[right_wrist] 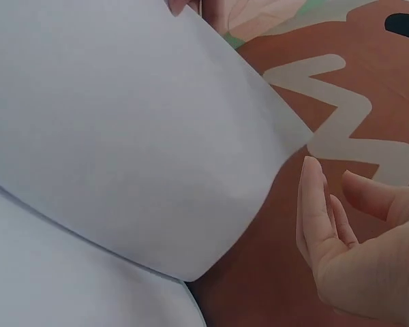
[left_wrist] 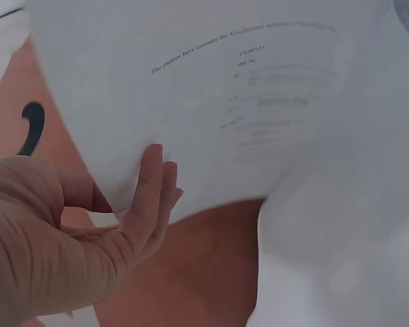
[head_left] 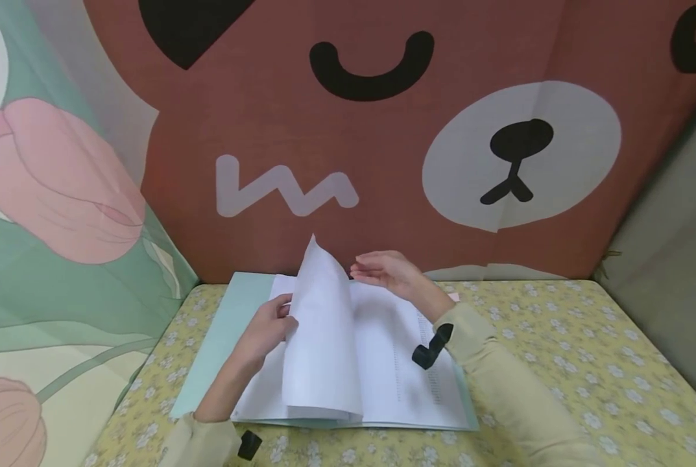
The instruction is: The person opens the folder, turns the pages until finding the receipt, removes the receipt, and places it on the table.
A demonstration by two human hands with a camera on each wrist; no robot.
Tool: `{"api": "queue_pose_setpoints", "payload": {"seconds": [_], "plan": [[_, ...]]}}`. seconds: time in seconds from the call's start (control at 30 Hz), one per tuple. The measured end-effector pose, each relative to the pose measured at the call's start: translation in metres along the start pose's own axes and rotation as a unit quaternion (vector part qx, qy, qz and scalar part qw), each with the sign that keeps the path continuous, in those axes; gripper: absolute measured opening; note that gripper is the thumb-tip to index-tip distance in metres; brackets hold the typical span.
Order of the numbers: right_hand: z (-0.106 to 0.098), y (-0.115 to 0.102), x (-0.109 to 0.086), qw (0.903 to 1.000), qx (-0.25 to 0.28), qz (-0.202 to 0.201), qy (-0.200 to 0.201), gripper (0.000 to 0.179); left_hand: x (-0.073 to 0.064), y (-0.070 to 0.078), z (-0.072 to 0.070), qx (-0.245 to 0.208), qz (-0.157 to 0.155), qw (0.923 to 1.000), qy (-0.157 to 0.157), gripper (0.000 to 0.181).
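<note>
A bound stack of white pages point(head_left: 383, 363) lies spread in a pale green folder point(head_left: 210, 350) on the table. One page point(head_left: 321, 331) stands raised and curved over the middle. My left hand point(head_left: 268, 327) pinches this page at its left edge, and printed lines show on its face in the left wrist view. Just right of the raised page, my right hand point(head_left: 388, 272) hovers above the far part of the stack with relaxed fingers. In the right wrist view that hand point(right_wrist: 361, 252) holds nothing and is apart from the page's corner.
A yellow floral cloth point(head_left: 581, 363) covers the table. Behind it hangs a curtain point(head_left: 383, 143) with a brown bear print, close to the folder's far edge. Another printed curtain point(head_left: 61, 285) hangs at the left. Black straps point(head_left: 432, 347) dangle at the cuffs.
</note>
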State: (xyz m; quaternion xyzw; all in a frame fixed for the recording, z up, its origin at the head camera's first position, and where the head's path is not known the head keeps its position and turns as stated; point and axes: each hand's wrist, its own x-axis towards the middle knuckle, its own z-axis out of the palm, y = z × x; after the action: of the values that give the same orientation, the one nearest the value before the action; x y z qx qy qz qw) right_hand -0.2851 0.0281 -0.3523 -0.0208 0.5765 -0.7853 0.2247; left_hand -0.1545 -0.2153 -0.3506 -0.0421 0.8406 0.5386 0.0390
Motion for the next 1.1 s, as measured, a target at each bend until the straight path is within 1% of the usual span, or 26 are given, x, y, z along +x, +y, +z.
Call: {"api": "queue_pose_setpoints", "payload": {"seconds": [0.13,0.23,0.3,0.4,0.53,0.6,0.73,0.83,0.9,0.97,1.03,1.1], "plan": [[-0.009,0.0,-0.002,1.0,-0.009,-0.004,-0.002,0.038,0.004,-0.013,-0.01,0.022,-0.03,0.9991,0.018,0.057],[-0.016,0.001,-0.002,1.0,-0.006,-0.005,0.003,0.04,0.007,-0.024,-0.013,0.029,-0.051,0.998,0.024,0.058],[-0.021,0.002,-0.002,0.9999,0.002,-0.003,0.009,0.037,0.009,-0.032,-0.014,0.025,-0.06,0.9975,0.025,0.059],[-0.028,0.004,-0.002,0.9996,0.019,0.003,0.022,0.031,0.011,-0.042,-0.015,0.018,-0.07,0.997,0.028,0.059],[-0.038,0.009,-0.002,0.9986,0.041,0.009,0.034,0.033,0.016,-0.055,-0.015,0.018,-0.08,0.9961,0.032,0.059],[-0.044,0.012,-0.002,0.9979,0.045,0.013,0.045,0.034,0.019,-0.063,-0.015,0.02,-0.081,0.996,0.033,0.06],[-0.057,0.021,-0.002,0.9965,0.027,0.029,0.074,0.038,0.023,-0.076,-0.015,0.062,-0.084,0.9937,0.041,0.062],[-0.07,0.03,-0.002,0.995,-0.001,0.038,0.092,0.044,0.024,-0.084,-0.014,0.117,-0.08,0.9889,0.046,0.064],[-0.078,0.036,-0.001,0.9935,-0.017,0.04,0.106,0.045,0.025,-0.087,-0.013,0.146,-0.07,0.9858,0.044,0.066],[-0.086,0.041,-0.001,0.9918,-0.039,0.033,0.117,0.045,0.026,-0.089,-0.011,0.174,-0.055,0.9824,0.04,0.068],[-0.094,0.046,-0.002,0.9896,-0.066,0.02,0.126,0.041,0.027,-0.09,-0.009,0.202,-0.046,0.9776,0.036,0.069],[-0.101,0.052,-0.004,0.9851,-0.11,-0.001,0.132,0.038,0.028,-0.091,-0.006,0.239,-0.029,0.97,0.033,0.068]]}}
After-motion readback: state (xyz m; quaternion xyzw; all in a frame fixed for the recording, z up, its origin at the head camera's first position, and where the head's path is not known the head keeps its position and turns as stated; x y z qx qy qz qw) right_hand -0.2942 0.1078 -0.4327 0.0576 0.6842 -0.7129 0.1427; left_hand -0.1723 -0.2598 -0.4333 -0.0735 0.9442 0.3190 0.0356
